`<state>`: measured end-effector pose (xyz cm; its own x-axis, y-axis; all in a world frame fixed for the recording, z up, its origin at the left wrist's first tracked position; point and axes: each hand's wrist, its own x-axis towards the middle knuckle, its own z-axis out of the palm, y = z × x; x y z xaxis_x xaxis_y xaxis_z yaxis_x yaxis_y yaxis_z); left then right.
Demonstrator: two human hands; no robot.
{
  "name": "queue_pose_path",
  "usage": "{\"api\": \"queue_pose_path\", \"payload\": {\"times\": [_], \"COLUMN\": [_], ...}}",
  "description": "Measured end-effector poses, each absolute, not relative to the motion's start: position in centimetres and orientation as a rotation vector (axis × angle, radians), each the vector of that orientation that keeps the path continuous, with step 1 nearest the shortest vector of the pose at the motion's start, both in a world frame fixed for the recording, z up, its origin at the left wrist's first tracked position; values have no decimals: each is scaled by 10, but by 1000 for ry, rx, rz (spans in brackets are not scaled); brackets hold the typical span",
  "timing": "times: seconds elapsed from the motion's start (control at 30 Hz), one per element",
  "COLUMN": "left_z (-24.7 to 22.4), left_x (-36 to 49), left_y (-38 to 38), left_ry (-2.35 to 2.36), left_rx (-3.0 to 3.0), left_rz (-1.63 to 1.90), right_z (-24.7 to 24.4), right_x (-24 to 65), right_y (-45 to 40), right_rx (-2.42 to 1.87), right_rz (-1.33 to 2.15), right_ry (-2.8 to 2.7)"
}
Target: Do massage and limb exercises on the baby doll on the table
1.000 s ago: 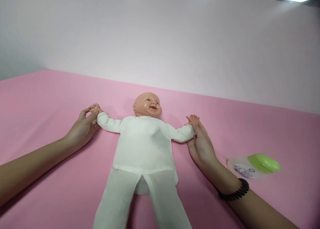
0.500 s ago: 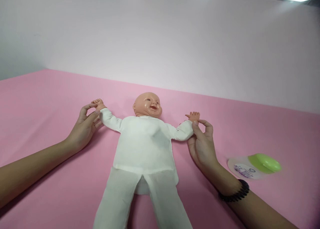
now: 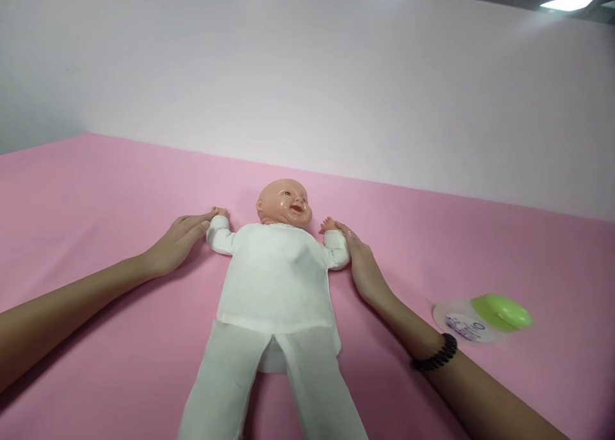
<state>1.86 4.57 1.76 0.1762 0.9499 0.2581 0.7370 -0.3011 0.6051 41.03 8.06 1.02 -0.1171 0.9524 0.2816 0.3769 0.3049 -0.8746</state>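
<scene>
A bald baby doll (image 3: 281, 277) in a white top and white trousers lies face up, its arms bent upward at the elbows. My left hand (image 3: 180, 240) reaches in from the left with stretched fingers, the tips touching the doll's small hand (image 3: 220, 211) and sleeve cuff. On the other side, my right hand (image 3: 364, 264) lies with straightened fingers along the outside of the doll's other forearm (image 3: 337, 249), beside its small hand (image 3: 328, 224). Neither hand visibly wraps around an arm. A black coiled band (image 3: 437, 357) circles my right wrist.
A clear bottle (image 3: 461, 325) with a green cap (image 3: 502, 312) and a printed label lies to the right of my right forearm. The surface is a pink sheet (image 3: 120, 337), meeting a pale wall (image 3: 288, 75) behind the doll's head.
Both my hands have moved inward, and the doll's arms have gone from spread out to bent up near its shoulders. My fingers have straightened from a pinch at the doll's wrists.
</scene>
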Motion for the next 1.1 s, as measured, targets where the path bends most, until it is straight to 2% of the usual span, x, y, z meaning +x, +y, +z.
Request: {"api": "queue_pose_path", "payload": {"times": [0.17,0.27,0.4,0.63,0.8,0.93,1.1], "left_z": [18,19,19,22,27,30,40], "left_x": [24,26,24,21,23,20,18], "left_y": [43,42,39,41,35,25,16], "left_ry": [1724,1545,1518,1231,1146,1220,1062], "left_rx": [2172,2010,1456,1084,1225,1610,2152], "left_rz": [748,925,1252,1368,1399,1394,989], "right_z": [10,11,22,46,35,24,43], "right_x": [413,413,410,414,431,452,463], "right_y": [83,83,80,72,75,82,82], "right_rx": [-1293,-1287,-1105,-911,-878,-875,-842], "right_rz": [800,920,1108,1335,1381,1464,1687], "right_ry": [-1702,-1490,-1215,-1280,-1258,-1294,-1809]}}
